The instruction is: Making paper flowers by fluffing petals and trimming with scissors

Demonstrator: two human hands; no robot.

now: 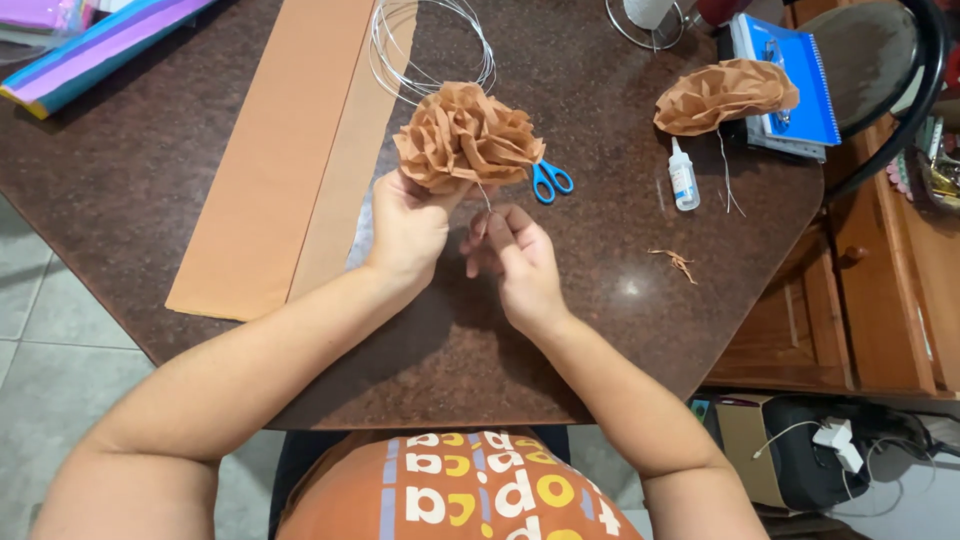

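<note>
Your left hand (408, 225) holds the puffy brown paper flower (466, 137) from below, grip closed on its base. Your right hand (510, 255) pinches its thin wire stem (486, 197). The flower looks fluffed already. A second flower (722, 95) lies at 2 o'clock on the table (600, 300), scissors (550, 180) just beside.

Scissors (551, 181) behind flower (467, 137) – tabletop (600, 300) rightward free

Blue-handled scissors (551, 180), glue bottle (683, 177), blue notebook (800, 85), wire coil (430, 45).
</note>
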